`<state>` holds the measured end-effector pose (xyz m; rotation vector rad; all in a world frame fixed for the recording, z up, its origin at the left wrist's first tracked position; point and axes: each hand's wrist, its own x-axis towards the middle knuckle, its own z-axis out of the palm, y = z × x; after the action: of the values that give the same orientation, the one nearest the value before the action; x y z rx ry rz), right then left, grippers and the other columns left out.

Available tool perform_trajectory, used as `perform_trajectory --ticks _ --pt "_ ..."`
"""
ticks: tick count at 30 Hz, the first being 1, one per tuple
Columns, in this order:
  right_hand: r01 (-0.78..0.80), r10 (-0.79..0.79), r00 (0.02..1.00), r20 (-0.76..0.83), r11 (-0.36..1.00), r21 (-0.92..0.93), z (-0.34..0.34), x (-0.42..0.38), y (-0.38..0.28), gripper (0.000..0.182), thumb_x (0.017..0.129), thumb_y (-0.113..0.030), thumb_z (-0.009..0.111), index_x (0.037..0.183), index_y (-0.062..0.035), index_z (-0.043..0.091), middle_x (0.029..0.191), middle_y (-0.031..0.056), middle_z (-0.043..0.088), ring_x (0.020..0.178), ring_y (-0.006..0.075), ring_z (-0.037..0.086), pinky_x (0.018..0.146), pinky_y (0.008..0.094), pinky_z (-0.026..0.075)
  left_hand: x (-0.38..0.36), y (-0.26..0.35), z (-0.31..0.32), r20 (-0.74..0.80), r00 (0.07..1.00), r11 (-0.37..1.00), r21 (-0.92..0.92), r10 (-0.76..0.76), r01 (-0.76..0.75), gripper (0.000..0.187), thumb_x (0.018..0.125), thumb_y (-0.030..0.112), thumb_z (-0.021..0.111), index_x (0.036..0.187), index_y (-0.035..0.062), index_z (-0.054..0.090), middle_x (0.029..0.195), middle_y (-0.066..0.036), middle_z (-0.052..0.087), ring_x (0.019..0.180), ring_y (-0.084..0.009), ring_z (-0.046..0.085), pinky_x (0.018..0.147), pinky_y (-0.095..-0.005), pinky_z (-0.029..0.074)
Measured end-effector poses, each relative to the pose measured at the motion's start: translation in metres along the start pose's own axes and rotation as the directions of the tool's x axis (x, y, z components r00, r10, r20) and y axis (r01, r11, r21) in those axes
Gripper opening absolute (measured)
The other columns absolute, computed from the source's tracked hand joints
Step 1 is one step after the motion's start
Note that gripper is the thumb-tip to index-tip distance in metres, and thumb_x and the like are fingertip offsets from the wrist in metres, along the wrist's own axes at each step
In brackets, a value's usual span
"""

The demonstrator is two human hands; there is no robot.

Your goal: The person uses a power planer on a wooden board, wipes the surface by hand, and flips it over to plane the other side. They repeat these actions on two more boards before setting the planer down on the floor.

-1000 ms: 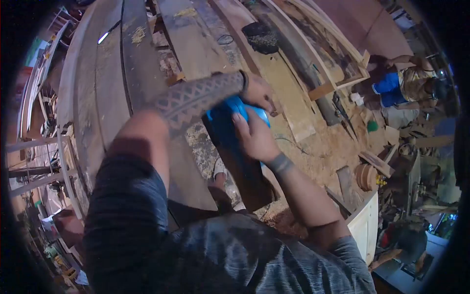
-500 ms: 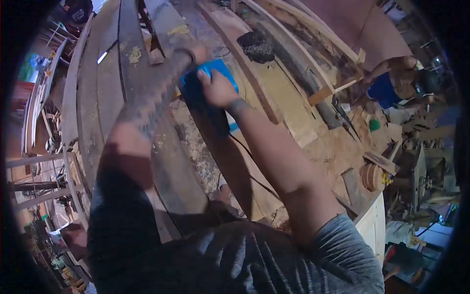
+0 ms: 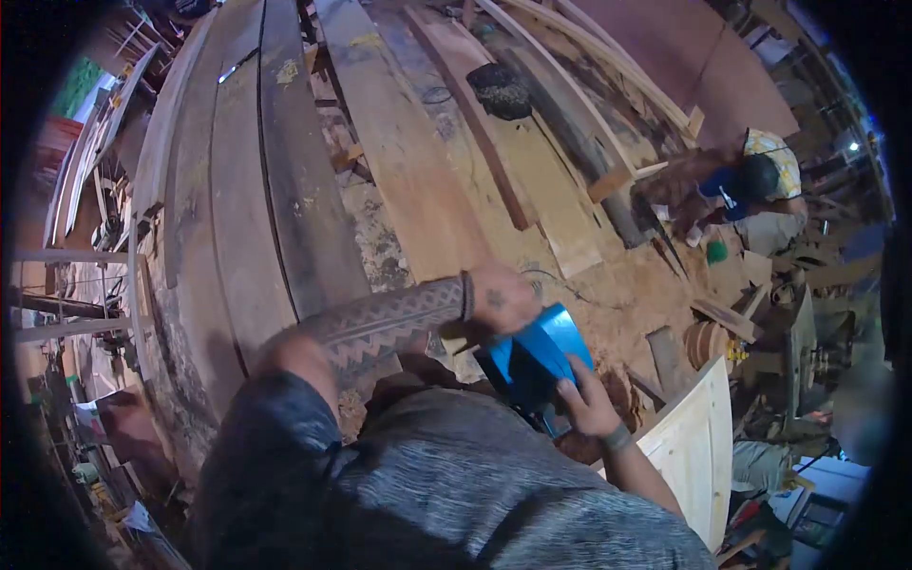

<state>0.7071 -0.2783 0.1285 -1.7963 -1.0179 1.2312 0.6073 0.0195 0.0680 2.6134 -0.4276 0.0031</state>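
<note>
A blue electric planer [image 3: 549, 350] is close to my body, over the near end of a wide wooden plank [image 3: 408, 171]. My left hand [image 3: 505, 298], at the end of a patterned forearm, is closed at the planer's far left end; most of its fingers are hidden under it. My right hand [image 3: 591, 401] grips the planer's near right side, with the thumb and a finger showing on the blue housing. The planer looks tilted, and its underside is not clearly visible.
Long planks run away from me on the left. A black bag [image 3: 500, 91] of dark material lies beyond. A co-worker [image 3: 760, 180] bends at the right near a wooden frame [image 3: 613, 182]. A pale curved panel [image 3: 698, 456] stands at my right, near a round wood piece [image 3: 705, 344].
Both hands have drawn the planer back toward my body and to the right from farther along the plank. The co-worker at the right has bent lower.
</note>
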Motion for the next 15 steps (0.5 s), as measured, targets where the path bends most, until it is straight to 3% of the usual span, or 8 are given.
perform_trajectory --ticks 1,3,6,9,12,15 --pt "-0.071 0.067 0.997 0.032 0.99 0.123 -0.004 -0.016 0.005 0.053 0.108 -0.034 0.056 0.148 -0.0007 0.047 0.091 0.0079 0.065 0.077 0.0215 0.066 0.071 0.0378 0.054 0.009 0.013 0.003 0.044 0.997 0.998 0.01 0.06 -0.061 0.023 0.086 0.032 0.064 0.083 0.0101 0.068 0.079 -0.019 0.07 0.077 -0.0407 0.071 0.065 -0.0534 0.057" --pt "0.032 -0.036 0.999 0.026 0.988 0.148 -0.004 -0.029 0.027 0.058 0.108 -0.035 0.058 0.153 -0.0017 0.044 0.09 0.0053 0.064 0.07 0.017 0.064 0.064 0.0335 0.053 0.025 0.021 0.009 0.112 0.967 0.974 -0.038 0.228 -0.225 0.024 0.088 0.035 0.063 0.089 0.0109 0.068 0.079 -0.019 0.07 0.076 -0.0417 0.071 0.064 -0.0542 0.057" --pt "0.003 -0.007 1.0 0.024 0.985 0.175 -0.007 -0.038 0.032 0.062 0.107 -0.036 0.061 0.156 -0.0025 0.043 0.086 0.004 0.063 0.06 0.0117 0.061 0.056 0.0288 0.05 0.028 0.028 0.012 0.116 0.973 0.979 0.017 0.199 -0.202 0.027 0.088 0.036 0.063 0.09 0.0112 0.072 0.088 -0.019 0.073 0.08 -0.041 0.072 0.071 -0.0551 0.058" --pt "-0.001 0.001 1.0 -0.003 0.993 0.119 -0.008 -0.041 0.025 0.063 0.106 -0.037 0.063 0.155 -0.0023 0.043 0.083 0.0038 0.063 0.055 0.0103 0.059 0.052 0.0278 0.049 0.017 0.065 0.006 -0.004 0.981 0.976 0.102 -0.192 0.192 0.028 0.092 0.037 0.062 0.09 0.0088 0.067 0.082 -0.019 0.071 0.083 -0.0405 0.072 0.069 -0.0554 0.057" --pt "-0.011 0.014 1.0 -0.024 0.992 0.124 -0.004 -0.042 0.024 0.061 0.106 -0.035 0.062 0.155 -0.0021 0.044 0.08 0.0036 0.063 0.054 0.0103 0.059 0.051 0.0279 0.049 0.014 0.098 0.012 -0.153 0.86 0.871 -0.001 -0.486 0.492 0.03 0.094 0.038 0.06 0.092 0.009 0.067 0.082 -0.018 0.071 0.083 -0.0397 0.072 0.071 -0.0557 0.057" --pt "-0.024 0.028 0.999 -0.036 0.993 0.116 -0.001 -0.04 0.017 0.06 0.107 -0.034 0.061 0.154 -0.002 0.045 0.078 0.0037 0.062 0.054 0.0103 0.059 0.051 0.0282 0.049 0.023 0.092 0.03 -0.172 0.815 0.831 -0.047 -0.553 0.554 0.03 0.096 0.038 0.06 0.091 0.0095 0.068 0.079 -0.018 0.07 0.08 -0.0399 0.071 0.072 -0.0551 0.058"
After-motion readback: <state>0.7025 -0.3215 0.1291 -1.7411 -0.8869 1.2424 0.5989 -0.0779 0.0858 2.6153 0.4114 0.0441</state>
